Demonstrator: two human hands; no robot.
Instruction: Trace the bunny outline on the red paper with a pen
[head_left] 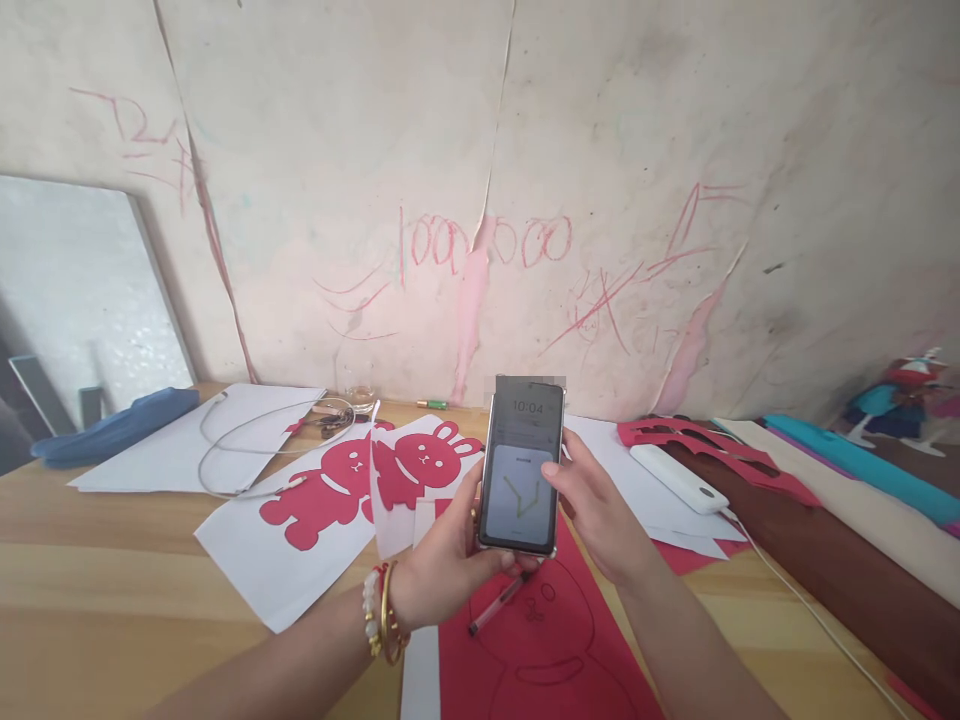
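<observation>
Phone (pixel 523 465), held upright above the middle of the counter (pixel 97 580), near its front edge. The screen reads 10:04 over a pale panel with a green line pattern. Left hand (pixel 442 560) grips the lower left side and base of the phone, with the thumb across the lower edge. Right hand (pixel 592 510) closes on the right side, its fingertips (pixel 553 476) at the edge of the screen. A beaded bracelet and gold bangles (pixel 382 612) circle the left wrist.

Directly below the hands, a red sheet (pixel 540 660) bears a drawn rabbit outline, with a red pen (pixel 499 604) lying on it. To the left, two white sheets carry red rabbit cut-outs (pixel 322 495). Further left, a white cable (pixel 255 445) lies on another white sheet (pixel 165 450), beside a blue cloth (pixel 112 428) at the back left corner. A small glass (pixel 360 395) and a green-capped marker (pixel 433 404) stand along the back edge. To the right, a white power bank (pixel 679 478) rests on red cut paper (pixel 712 450), with a brown board (pixel 825 550) beyond. Red scrawls mark the wall (pixel 480 120) behind.
</observation>
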